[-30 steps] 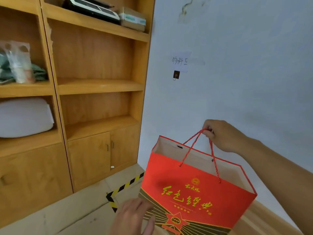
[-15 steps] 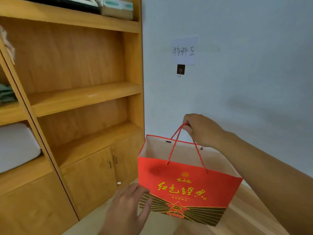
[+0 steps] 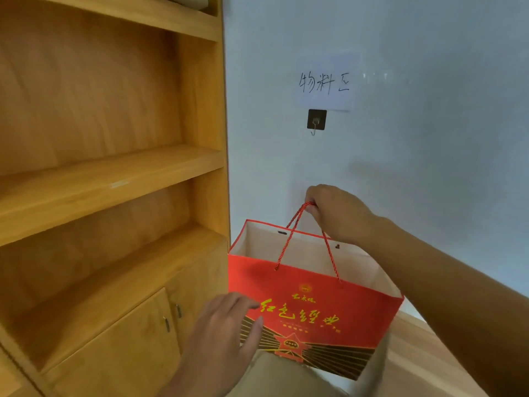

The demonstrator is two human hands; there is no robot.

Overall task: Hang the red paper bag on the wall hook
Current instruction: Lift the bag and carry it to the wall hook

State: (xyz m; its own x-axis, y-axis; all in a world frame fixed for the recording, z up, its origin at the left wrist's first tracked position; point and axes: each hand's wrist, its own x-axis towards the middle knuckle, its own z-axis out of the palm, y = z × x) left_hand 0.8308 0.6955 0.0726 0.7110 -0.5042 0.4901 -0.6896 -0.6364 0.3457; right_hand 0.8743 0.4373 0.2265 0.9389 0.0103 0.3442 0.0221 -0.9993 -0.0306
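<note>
The red paper bag (image 3: 315, 308) with gold lettering hangs in the air, its mouth open and empty. My right hand (image 3: 336, 213) is shut on the bag's red rope handles, just below and slightly right of the wall hook (image 3: 316, 121). The hook is a small dark square pad with a metal hook, fixed to the pale wall under a handwritten paper note (image 3: 326, 83); nothing hangs on it. My left hand (image 3: 226, 339) is open, fingers spread, its fingertips touching the bag's lower left front.
A wooden shelf unit (image 3: 114, 179) with bare shelves and lower cabinet doors (image 3: 137, 339) stands close on the left, its side edge right beside the bag. A wooden surface (image 3: 429, 353) runs along the wall at lower right.
I have moved closer to the wall, so the hook looms larger. My right hand carried the bag nearer beneath the hook. My left hand rose from under the bag to its front.
</note>
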